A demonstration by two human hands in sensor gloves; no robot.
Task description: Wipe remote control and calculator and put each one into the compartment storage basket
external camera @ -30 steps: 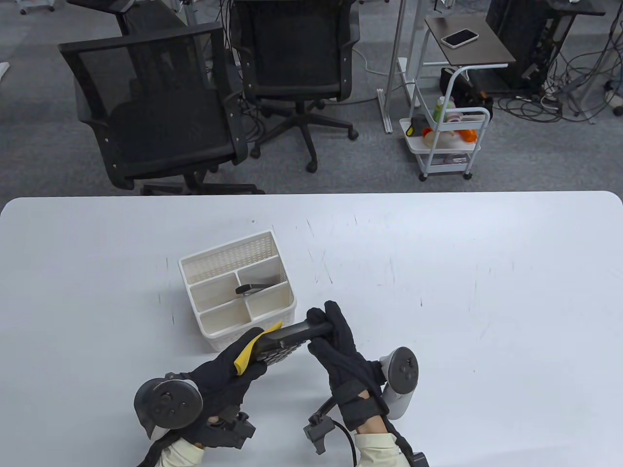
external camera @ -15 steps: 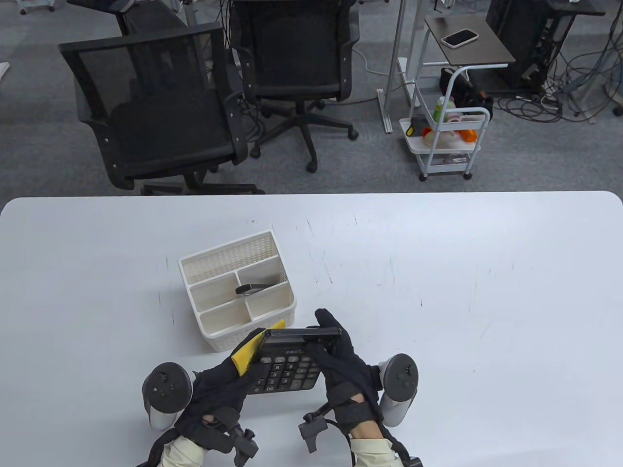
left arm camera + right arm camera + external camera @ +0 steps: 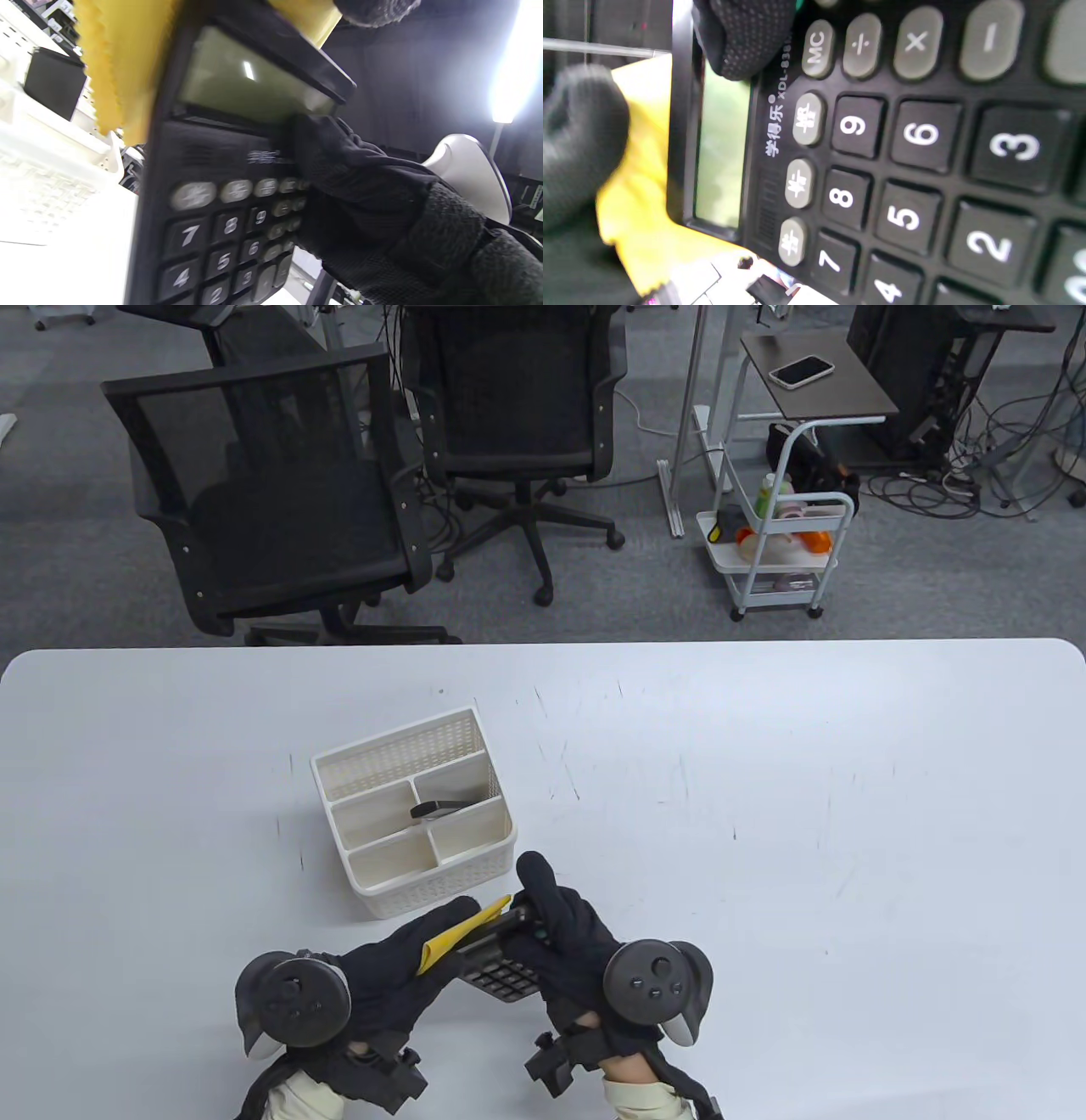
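The black calculator point(image 3: 502, 976) is held just above the table between both hands, in front of the white compartment basket point(image 3: 424, 892). My right hand point(image 3: 556, 929) grips its right side, with a fingertip point(image 3: 742, 34) by the display. My left hand point(image 3: 407, 963) presses a yellow cloth point(image 3: 462, 935) against the calculator's top left edge. In the left wrist view the cloth point(image 3: 114, 63) wraps the corner beside the display of the calculator point(image 3: 220, 169). The dark remote control point(image 3: 434, 810) lies in the basket's right middle compartment.
The basket's long back compartment and its left and front compartments hold nothing I can see. Two black office chairs point(image 3: 280, 492) stand beyond the table's far edge, and a white trolley point(image 3: 780, 551) stands to their right.
The calculator went from edge-on to keys up and now tilts again. My right hand rolled over it so the tracker faces up, and both hands drew nearer me.
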